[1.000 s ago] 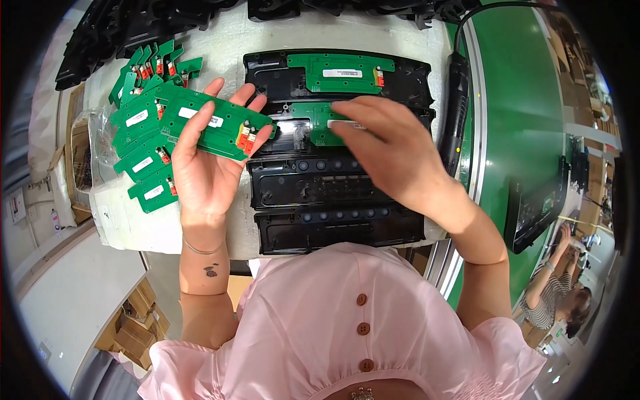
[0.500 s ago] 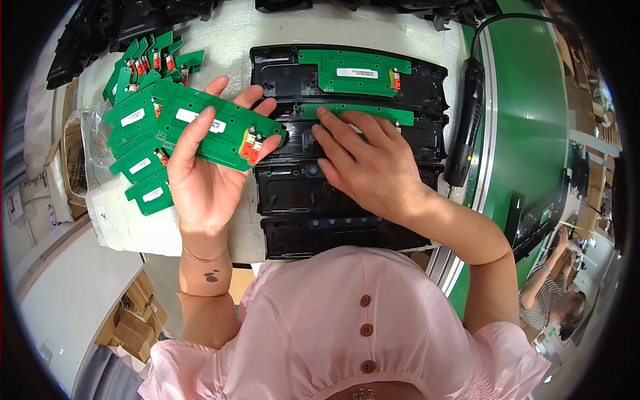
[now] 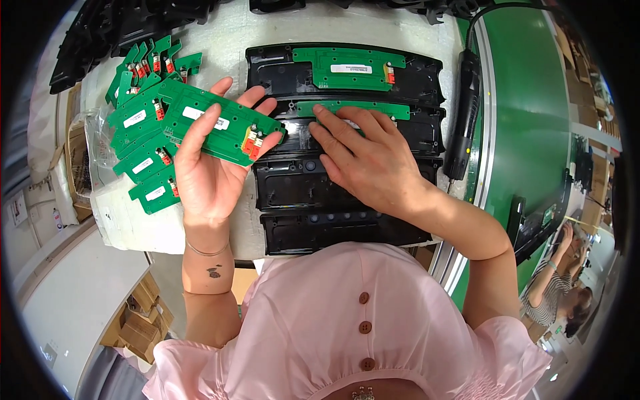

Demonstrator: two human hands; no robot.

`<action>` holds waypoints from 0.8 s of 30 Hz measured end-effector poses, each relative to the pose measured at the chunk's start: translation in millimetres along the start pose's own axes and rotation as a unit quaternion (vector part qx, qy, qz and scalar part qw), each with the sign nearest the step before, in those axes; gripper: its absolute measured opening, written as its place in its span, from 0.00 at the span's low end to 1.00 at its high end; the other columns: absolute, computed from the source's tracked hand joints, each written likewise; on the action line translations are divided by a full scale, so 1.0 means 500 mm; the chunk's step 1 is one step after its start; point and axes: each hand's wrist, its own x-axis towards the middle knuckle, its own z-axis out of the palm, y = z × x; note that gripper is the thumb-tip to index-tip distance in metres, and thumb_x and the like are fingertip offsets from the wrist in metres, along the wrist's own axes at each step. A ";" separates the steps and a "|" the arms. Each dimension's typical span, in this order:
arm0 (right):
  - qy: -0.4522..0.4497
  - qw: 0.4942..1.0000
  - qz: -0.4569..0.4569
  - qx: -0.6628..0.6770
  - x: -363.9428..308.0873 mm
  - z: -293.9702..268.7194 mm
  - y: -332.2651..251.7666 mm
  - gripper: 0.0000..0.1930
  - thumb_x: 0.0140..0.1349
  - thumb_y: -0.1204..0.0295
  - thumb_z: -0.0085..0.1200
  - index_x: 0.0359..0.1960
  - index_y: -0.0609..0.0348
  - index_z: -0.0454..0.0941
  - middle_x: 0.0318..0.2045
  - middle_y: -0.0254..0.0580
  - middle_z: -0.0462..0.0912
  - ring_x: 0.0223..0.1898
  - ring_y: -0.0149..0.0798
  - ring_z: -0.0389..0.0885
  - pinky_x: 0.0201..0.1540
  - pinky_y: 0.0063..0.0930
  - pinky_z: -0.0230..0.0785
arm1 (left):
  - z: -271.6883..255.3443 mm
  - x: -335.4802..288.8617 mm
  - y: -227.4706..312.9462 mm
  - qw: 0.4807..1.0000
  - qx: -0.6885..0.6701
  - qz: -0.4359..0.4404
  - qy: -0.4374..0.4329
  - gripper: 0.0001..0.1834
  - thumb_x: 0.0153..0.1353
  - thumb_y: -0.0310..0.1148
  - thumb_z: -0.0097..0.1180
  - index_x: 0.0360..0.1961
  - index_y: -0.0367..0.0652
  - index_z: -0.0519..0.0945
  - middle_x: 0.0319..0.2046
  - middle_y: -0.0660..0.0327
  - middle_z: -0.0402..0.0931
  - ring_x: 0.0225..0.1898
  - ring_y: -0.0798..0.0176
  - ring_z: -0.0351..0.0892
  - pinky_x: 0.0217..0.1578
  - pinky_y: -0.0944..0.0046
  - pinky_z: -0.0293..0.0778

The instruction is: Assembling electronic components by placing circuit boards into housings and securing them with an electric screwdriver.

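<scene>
My left hand [image 3: 212, 177], palm up, holds a green circuit board [image 3: 223, 145] with a white label and red-and-white connectors, thumb on top and fingers behind. My right hand [image 3: 377, 157] lies over the second black plastic housing [image 3: 423, 137], fingers apart, fingertips on the green board [image 3: 363, 107] seated in it. The hand covers much of that board. Above it, the farthest housing [image 3: 273, 75] has another green board [image 3: 350, 81] in it. Nearer to me are two more black housings, one [image 3: 287, 189] behind the other [image 3: 293, 235], with no board showing.
Several green boards [image 3: 143, 143] overlap in a pile at the left. A black corded electric screwdriver [image 3: 462, 117] lies right of the housings, beside a green work surface [image 3: 517, 133]. Black plastic parts [image 3: 127, 23] line the far edge. A person [image 3: 553, 293] sits at the far right.
The view has shifted slightly. My left hand still holds the board, and my right fingertips stay on the board in the second housing with little movement.
</scene>
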 end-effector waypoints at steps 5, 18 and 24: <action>0.059 0.991 -0.004 0.123 0.006 -0.008 0.011 0.15 0.48 0.70 0.56 0.38 0.62 0.75 0.43 0.43 0.75 0.44 0.43 0.71 0.45 0.34 0.66 | 0.006 -0.007 0.005 1.000 -0.011 0.003 -0.006 0.25 0.61 0.35 0.41 0.59 0.40 0.56 0.55 0.43 0.59 0.59 0.45 0.56 0.50 0.43 0.67; 0.087 0.951 0.109 0.275 0.014 -0.089 -0.048 0.19 0.38 0.66 0.63 0.34 0.58 0.73 0.31 0.39 0.75 0.35 0.43 0.73 0.36 0.33 0.68 | 0.086 -0.049 -0.063 0.986 -0.073 -0.043 -0.145 0.31 0.58 0.37 0.40 0.61 0.40 0.49 0.60 0.44 0.51 0.59 0.51 0.58 0.54 0.46 0.60; 0.140 0.950 0.091 0.265 -0.001 -0.107 -0.034 0.20 0.36 0.70 0.64 0.34 0.58 0.75 0.32 0.41 0.77 0.36 0.44 0.75 0.38 0.32 0.69 | 0.088 -0.071 -0.064 0.984 -0.054 -0.031 -0.165 0.33 0.59 0.38 0.40 0.62 0.40 0.46 0.59 0.44 0.53 0.59 0.49 0.58 0.54 0.44 0.61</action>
